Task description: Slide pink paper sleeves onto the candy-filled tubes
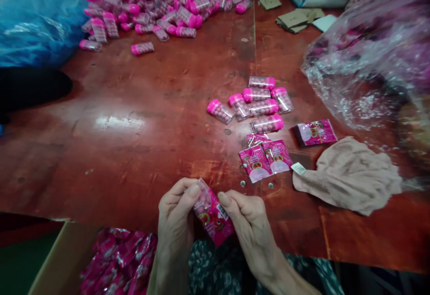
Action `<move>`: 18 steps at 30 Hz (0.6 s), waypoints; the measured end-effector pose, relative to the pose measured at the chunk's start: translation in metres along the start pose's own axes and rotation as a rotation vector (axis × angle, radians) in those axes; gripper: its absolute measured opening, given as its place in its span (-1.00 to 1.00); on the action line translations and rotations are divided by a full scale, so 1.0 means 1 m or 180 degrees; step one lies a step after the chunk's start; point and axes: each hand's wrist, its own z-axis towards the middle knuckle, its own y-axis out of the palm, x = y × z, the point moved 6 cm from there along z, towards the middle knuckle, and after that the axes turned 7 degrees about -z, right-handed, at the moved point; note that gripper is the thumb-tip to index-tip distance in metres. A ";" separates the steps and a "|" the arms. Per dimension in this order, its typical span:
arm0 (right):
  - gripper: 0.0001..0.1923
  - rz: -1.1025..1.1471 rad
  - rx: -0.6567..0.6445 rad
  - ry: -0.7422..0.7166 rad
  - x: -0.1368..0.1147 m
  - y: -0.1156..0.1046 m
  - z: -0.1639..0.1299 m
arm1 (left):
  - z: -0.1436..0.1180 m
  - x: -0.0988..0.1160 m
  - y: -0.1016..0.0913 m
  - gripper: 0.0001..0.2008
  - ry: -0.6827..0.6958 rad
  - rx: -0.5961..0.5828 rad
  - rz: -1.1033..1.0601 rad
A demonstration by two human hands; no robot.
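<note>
Pink sachet (pixel 212 216) lay pinched between both hands at the near edge of the surface (pixel 141 120), its long axis slanting from left hand (pixel 176 225) down toward right hand (pixel 250 223), fingers pressed on its upper corners.

Left hand (pixel 177 216): grips upper left edge of pink sachet (pixel 212 216), thumb on top.
Right hand (pixel 249 223): pinches sachet's right edge.
Table (pixel 141 120): red-brown, glossy.
Centre: seven pink-capped tubes (pixel 255 102), clustered.
Below them: loose printed labels (pixel 265 156).
Right: beige cloth (pixel 349 176).
Far end: large heap of tubes (pixel 157 4).
Lower left: carton of sachets (pixel 117 259).
</note>
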 end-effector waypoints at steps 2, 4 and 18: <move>-0.69 0.0066 -0.0140 0.0028 -0.001 0.003 0.000 | 0.001 0.004 -0.002 -0.87 0.0120 0.0131 0.0094; -0.77 0.0000 -0.0199 0.0078 -0.002 0.005 0.000 | 0.001 0.009 -0.003 -0.86 0.0226 0.0223 0.0150; -0.71 0.0148 0.0263 -0.0015 0.006 0.007 0.005 | -0.012 -0.009 0.005 -0.84 0.0039 0.0183 -0.0101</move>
